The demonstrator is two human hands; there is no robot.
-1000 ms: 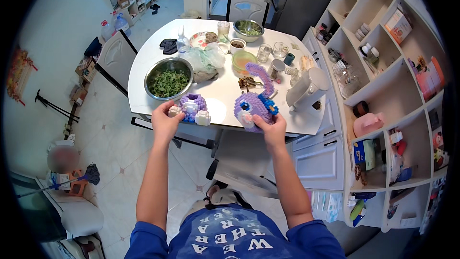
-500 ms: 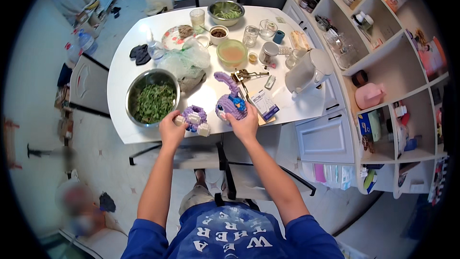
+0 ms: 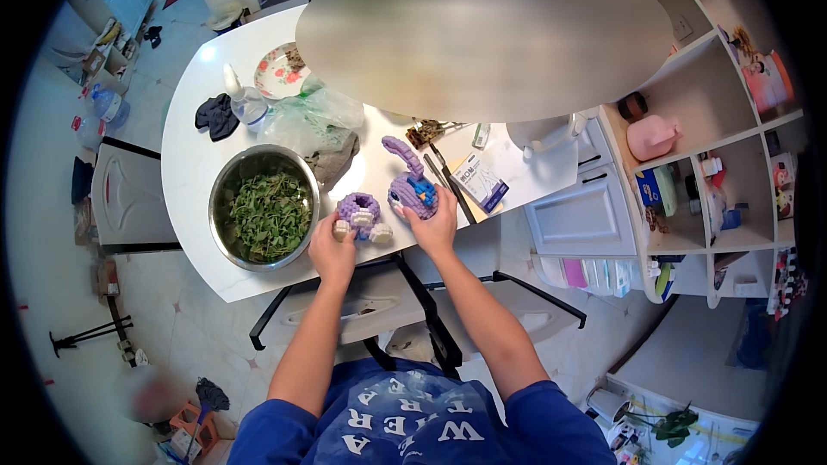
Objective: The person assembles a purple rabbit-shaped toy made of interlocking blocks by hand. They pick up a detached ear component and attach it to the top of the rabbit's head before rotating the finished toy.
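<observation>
My left hand point(image 3: 332, 253) grips a purple-and-white block-built toy body point(image 3: 360, 210), which has a round hollow on top and white feet. To its right, my right hand point(image 3: 434, 227) is closed round a purple block-built toy head point(image 3: 409, 189) with a long ear sticking up and a blue patch on its side. The two parts are apart, both by the near edge of the white table. Left of my left hand stands a steel bowl point(image 3: 219, 232) of green leaves point(image 3: 267, 215).
Right of the toy head lie a blue-and-white box point(image 3: 479, 185) and a dark pen-like stick point(image 3: 448, 174). Behind the bowl are a clear plastic bag point(image 3: 314, 119), a bottle point(image 3: 249, 107), dark cloth point(image 3: 216, 117) and a floral plate point(image 3: 274, 77). A blurred patch hides the table's far side.
My view has shifted, and a blur now covers the far table. The toy body has turned so its round hollow shows; my right hand still grips the head.
</observation>
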